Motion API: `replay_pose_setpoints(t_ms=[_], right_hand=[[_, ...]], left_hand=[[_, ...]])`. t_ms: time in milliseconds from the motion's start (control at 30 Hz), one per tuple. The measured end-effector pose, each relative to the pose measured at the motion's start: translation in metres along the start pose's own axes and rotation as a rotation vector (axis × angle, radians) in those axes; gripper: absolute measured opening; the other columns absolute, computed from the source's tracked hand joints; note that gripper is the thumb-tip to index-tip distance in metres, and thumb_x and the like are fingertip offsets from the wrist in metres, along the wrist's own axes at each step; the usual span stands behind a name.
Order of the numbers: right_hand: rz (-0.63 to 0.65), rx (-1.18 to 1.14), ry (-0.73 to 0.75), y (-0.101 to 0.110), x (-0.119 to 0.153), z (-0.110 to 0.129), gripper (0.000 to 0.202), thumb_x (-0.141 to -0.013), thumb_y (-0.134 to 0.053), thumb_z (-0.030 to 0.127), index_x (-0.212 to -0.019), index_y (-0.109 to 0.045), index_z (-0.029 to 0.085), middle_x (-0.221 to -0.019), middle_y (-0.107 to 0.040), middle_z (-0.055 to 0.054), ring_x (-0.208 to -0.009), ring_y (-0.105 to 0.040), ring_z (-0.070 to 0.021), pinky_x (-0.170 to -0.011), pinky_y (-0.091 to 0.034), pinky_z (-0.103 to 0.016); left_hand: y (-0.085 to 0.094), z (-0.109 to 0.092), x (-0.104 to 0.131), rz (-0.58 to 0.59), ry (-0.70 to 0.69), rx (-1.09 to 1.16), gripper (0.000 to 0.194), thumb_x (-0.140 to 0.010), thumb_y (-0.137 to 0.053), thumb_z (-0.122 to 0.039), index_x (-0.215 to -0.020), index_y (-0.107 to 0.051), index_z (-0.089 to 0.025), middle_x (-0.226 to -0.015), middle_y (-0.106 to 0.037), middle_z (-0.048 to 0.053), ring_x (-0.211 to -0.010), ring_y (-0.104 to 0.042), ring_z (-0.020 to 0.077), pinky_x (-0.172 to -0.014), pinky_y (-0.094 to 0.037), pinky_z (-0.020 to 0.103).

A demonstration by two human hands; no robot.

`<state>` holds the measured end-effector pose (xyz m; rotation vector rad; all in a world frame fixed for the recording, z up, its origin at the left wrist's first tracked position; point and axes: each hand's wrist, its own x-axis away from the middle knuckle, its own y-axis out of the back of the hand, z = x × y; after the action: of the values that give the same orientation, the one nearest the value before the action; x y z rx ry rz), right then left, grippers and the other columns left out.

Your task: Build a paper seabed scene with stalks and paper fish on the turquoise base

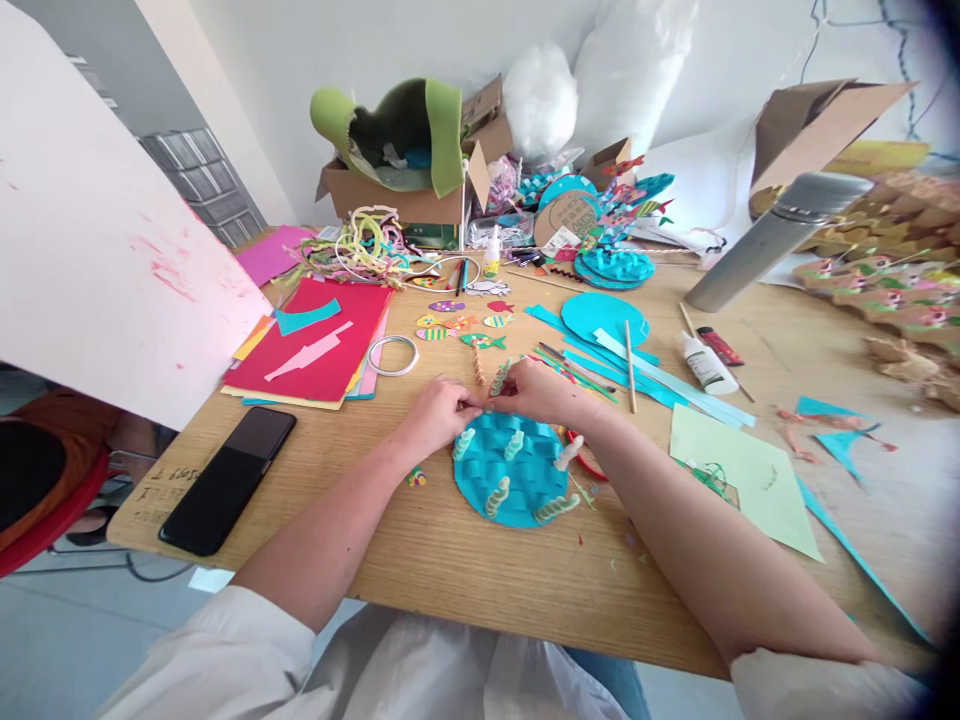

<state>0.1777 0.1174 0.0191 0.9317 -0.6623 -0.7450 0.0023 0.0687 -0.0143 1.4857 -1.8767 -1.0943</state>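
Observation:
A blue round disc of woven paper strips [536, 500] lies on the table in front of me, with several pale twisted spirals [514, 445] standing or leaning on it. My left hand [446, 413] is pinched at the disc's far edge. Its fingertips nearly meet those of my right hand [538, 393], so whatever the left one holds is hidden. A green twisted spiral [501, 374] rises at the right fingertips, seemingly gripped at its base. Just beyond lies a brownish twisted spiral [478, 364], near several paper fish [484, 341].
A black phone [229, 480] and stacked coloured paper [315, 335] lie left. To the right are a plain blue disc [604, 318], paper strips, a glue bottle [709, 364], a pale green sheet [742, 480] and a grey tumbler [776, 240]. A cardboard box [405, 208] stands behind.

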Motion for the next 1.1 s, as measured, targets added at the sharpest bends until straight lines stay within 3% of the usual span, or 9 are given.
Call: replay_pose_setpoints(t_ms=[133,633,1100], right_hand=[[-0.009,0.021,0.011,-0.0019,-0.0005,0.0009,0.032,-0.079,-0.066,0.040,-0.069,-0.071,0.010,-0.064,-0.068,-0.006,-0.056,-0.055,-0.0105,-0.051,-0.034,-0.020],[0.001,0.035,0.046,-0.0090,-0.0025,0.0004,0.029,-0.079,-0.063,0.037,-0.067,-0.069,0.012,-0.055,-0.060,-0.001,-0.051,-0.046,-0.0081,-0.049,-0.029,-0.021],[0.013,0.084,0.090,-0.0093,0.0025,0.0042,0.025,-0.079,-0.057,0.032,-0.075,-0.073,0.014,-0.068,-0.071,-0.006,-0.056,-0.056,-0.0110,-0.052,-0.033,-0.022]], left_hand=[[-0.0004,0.0000,-0.0004,0.006,-0.006,-0.012,0.007,-0.077,-0.072,-0.018,-0.081,-0.077,-0.016,-0.075,-0.073,0.004,-0.078,-0.062,0.0185,-0.075,-0.046,0.028],[-0.0037,0.0039,0.0012,0.030,-0.030,-0.048,0.012,-0.078,-0.065,-0.016,-0.079,-0.077,-0.016,-0.075,-0.072,0.005,-0.078,-0.062,0.0198,-0.075,-0.046,0.029],[-0.0034,0.0036,0.0012,0.037,-0.058,-0.079,0.013,-0.079,-0.063,-0.017,-0.077,-0.076,-0.015,-0.073,-0.070,0.006,-0.079,-0.060,0.0214,-0.076,-0.045,0.031]])
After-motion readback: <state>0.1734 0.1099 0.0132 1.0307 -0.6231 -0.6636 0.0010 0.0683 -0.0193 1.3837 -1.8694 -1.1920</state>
